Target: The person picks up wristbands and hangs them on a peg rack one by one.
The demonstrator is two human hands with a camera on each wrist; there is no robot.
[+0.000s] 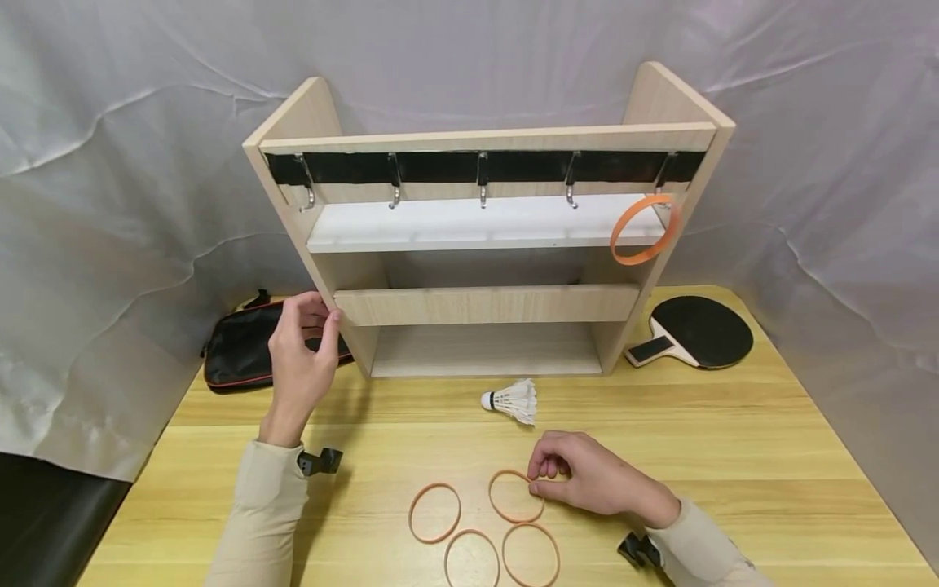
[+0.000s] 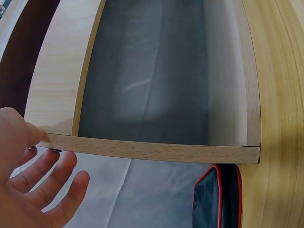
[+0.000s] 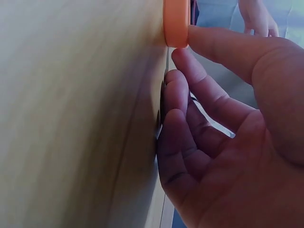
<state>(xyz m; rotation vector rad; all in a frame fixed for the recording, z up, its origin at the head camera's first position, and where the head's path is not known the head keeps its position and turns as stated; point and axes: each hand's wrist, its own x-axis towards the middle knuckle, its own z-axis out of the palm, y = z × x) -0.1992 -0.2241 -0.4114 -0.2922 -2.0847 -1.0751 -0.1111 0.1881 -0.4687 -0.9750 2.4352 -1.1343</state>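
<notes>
A pale wooden shelf (image 1: 484, 307) stands on the table with a row of metal hooks along its upper front. My left hand (image 1: 302, 350) grips the front edge of its left side panel, thumb in front and fingers behind. In the left wrist view, the hand (image 2: 40, 175) is at the panel's edge. Down on the table, my right hand (image 1: 590, 477) pinches the rim of an orange ring (image 1: 500, 512); in the right wrist view, the thumb touches that ring (image 3: 176, 23). Another orange ring (image 1: 645, 230) hangs from the rightmost hook.
Three more orange rings, one left (image 1: 434, 512) and two in front (image 1: 531, 554), lie nearby. A shuttlecock (image 1: 511, 401) lies before the shelf. A table tennis paddle (image 1: 700, 333) lies to its right, a black case with red piping (image 1: 238, 346) to its left. Grey cloth (image 1: 147, 163) hangs behind.
</notes>
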